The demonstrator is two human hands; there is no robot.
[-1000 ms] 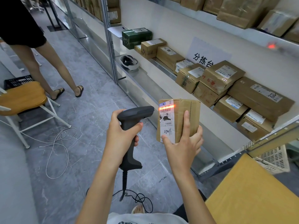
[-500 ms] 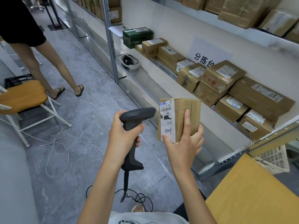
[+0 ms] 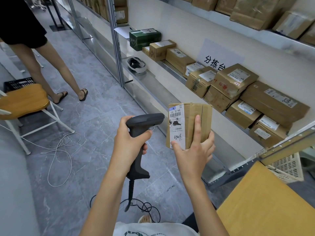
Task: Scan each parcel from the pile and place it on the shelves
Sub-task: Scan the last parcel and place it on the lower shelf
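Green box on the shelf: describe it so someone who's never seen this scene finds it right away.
Find the middle shelf along the white wall, under the paper sign with black characters. Follow its row of parcels away from the camera to the far end, beside the upright metal post. The green box sits there, the only dark green one; every neighbour is brown cardboard.

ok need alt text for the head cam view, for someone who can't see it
Seen from above, a person's left hand grips a black barcode scanner aimed at the label of a small cardboard parcel held upright in the right hand. To the right, a metal shelf holds a row of labelled parcels; another person stands on the grey floor behind.
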